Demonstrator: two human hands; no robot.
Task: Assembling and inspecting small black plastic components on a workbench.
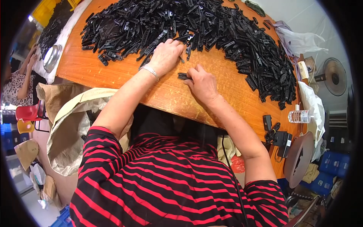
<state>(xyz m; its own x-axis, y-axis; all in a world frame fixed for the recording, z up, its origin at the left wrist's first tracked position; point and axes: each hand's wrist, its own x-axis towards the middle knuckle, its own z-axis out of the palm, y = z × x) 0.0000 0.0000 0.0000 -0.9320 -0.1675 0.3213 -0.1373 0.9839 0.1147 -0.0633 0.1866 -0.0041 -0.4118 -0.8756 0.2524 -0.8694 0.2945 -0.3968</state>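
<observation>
Black plastic part (182, 76) is pinched between the thumb and fingers of the right hand (203, 84), just above the table (224, 70). Its visible end points left from the fingertips; the long axis runs roughly sideways, the other end hidden. Left hand (165, 57), farther forward, curls at the pile's (132, 24) near edge; its grip cannot be determined.
</observation>
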